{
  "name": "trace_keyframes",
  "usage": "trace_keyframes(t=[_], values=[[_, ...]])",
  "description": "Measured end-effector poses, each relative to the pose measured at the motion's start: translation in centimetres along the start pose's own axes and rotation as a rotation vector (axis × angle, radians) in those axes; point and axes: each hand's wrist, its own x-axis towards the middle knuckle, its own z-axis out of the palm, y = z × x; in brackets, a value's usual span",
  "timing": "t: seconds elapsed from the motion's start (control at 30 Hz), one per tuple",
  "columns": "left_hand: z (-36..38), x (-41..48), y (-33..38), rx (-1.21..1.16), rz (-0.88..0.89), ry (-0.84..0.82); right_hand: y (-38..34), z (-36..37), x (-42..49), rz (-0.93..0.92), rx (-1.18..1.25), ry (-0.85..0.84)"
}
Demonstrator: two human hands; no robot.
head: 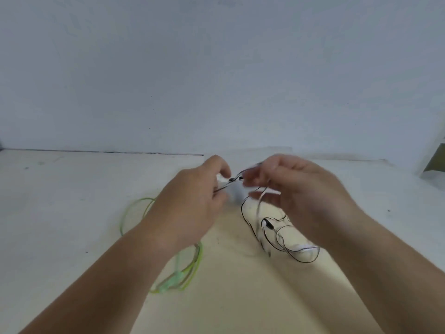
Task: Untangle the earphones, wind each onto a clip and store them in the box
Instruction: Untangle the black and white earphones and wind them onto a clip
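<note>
My left hand (192, 201) and my right hand (296, 189) are raised over the table's middle, close together. Between them runs a black earphone cable (250, 225) with small black earbuds near my left fingertips. My left hand pinches that cable. My right hand holds a white cable (258, 208) together with the black one; both hang down in loops onto the table, tangled with each other. A green earphone cable (190, 268) lies in loose loops on the table under my left forearm, partly hidden. The image is blurred around the fingertips.
The pale table (228, 297) runs back to a white wall (216, 80). A dark greenish object (435, 162) sits at the far right edge. A small white item (237, 192) lies between my hands, blurred.
</note>
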Motion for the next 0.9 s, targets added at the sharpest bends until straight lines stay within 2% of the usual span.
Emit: trace_keyframes(t=[0.1, 0.17, 0.33, 0.43, 0.5, 0.53, 0.6, 0.63, 0.7, 0.73, 0.8, 0.9], values=[[-0.9, 0.5, -1.4, 0.003, -0.107, 0.013, -1.7, -1.6, 0.4, -0.021, 0.453, 0.042], [-1.4, 0.7, -2.2, 0.018, -0.153, -0.005, -2.5, -2.9, 0.6, -0.029, 0.630, 0.090], [-2.5, 0.7, -3.9, 0.220, -0.285, -0.101, -3.2, -5.5, 0.7, -0.094, 0.811, 0.194], [-2.8, 0.7, -4.9, 0.341, -0.404, -0.091, -3.2, -6.4, 0.5, -0.070, 0.776, 0.216], [-3.1, 0.8, -5.3, 0.371, -0.438, -0.041, -3.5, -6.3, 0.4, -0.021, 0.642, 0.286], [-3.3, 0.8, -5.3, 0.344, -0.437, -0.009, -3.5, -6.1, 0.5, 0.020, 0.484, 0.331], [-3.3, 0.9, -4.6, 0.222, -0.382, 0.050, -3.2, -5.5, 0.4, 0.105, -0.027, 0.362], [-3.3, 0.9, -3.9, 0.155, -0.335, 0.059, -2.8, -4.9, 0.2, 0.136, -0.289, 0.306], [-2.8, 0.7, -2.4, 0.083, -0.227, 0.008, -1.8, -3.2, -0.3, 0.180, -0.606, 0.082], [-2.5, 0.6, -1.8, 0.091, -0.173, -0.026, -1.2, -2.4, -0.5, 0.168, -0.697, -0.008], [-1.7, 0.4, -0.9, 0.131, -0.096, -0.067, -0.1, -1.3, -0.6, 0.054, -0.847, -0.069], [-0.8, 0.2, -0.1, 0.155, -0.028, -0.102, 0.6, 0.3, -0.9, -0.001, -0.823, -0.183]])
